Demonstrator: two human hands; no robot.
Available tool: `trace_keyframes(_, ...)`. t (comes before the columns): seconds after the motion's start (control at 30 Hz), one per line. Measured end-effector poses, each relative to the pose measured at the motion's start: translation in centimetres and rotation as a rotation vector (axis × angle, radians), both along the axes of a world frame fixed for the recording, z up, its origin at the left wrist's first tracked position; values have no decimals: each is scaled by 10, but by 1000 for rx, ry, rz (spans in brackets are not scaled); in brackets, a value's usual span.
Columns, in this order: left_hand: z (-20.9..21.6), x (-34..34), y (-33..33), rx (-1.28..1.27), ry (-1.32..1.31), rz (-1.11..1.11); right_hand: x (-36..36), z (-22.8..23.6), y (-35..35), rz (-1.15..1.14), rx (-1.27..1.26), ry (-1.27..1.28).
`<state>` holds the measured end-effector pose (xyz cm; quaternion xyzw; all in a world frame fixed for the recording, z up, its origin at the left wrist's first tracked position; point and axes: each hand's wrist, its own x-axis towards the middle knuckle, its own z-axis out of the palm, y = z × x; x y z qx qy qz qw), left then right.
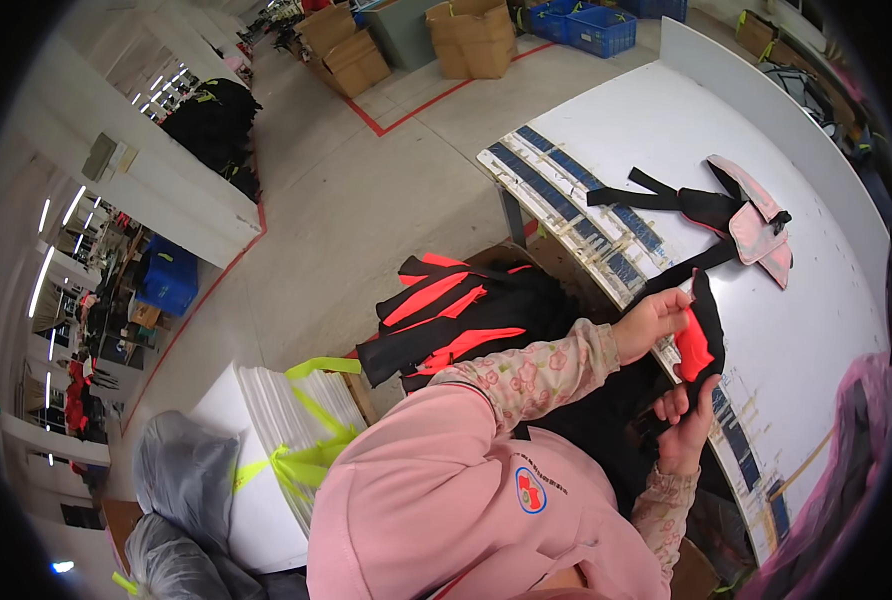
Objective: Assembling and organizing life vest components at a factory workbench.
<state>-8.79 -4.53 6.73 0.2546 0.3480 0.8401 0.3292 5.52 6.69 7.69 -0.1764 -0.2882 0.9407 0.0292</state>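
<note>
Both of my hands hold a black and coral-red fabric piece (pixel 701 345) at the near edge of the white table. My left hand (pixel 653 325) pinches its upper side, fingers closed on the coral part. Lower down, my right hand (pixel 688 425) grips the black end, with the thumb up along the cloth. Farther in on the tabletop lies a pink and black sewn piece (pixel 759 232) with black straps spread out. One black strap (pixel 694 268) runs from it toward my left hand. What lies under my fingers is hidden.
Dark tape strips line the white table's (pixel 816 330) near edge. Black and coral fabric pieces (pixel 446 315) are heaped left of me. White sheets (pixel 301 410) tied with yellow-green ribbon stand beside grey bags (pixel 186 470). Pink plastic (pixel 846 470) covers the right end. Cardboard boxes (pixel 471 40) stand beyond.
</note>
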Motion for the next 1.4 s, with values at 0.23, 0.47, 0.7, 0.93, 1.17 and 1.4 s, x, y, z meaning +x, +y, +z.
trace_keyframes(0.23,-14,-6,-2,-30,14,-22,5,3,1,6,22,6)
trace_keyframes(0.47,-1,-12,-18,170,-153,-289,11,11,-10,150,75,76)
trace_keyframes(0.7,34,-49,-21,-309,271,-72,7,11,2,17,693,-173)
trace_keyframes(0.93,16,-37,7,-727,858,12,-2,12,0,49,1336,-160)
trace_keyframes(1.17,-13,-34,35,-682,744,12,5,-1,7,27,1539,-117)
trace_keyframes(1.4,-10,-128,19,-693,624,729,22,59,-6,283,1031,-86)
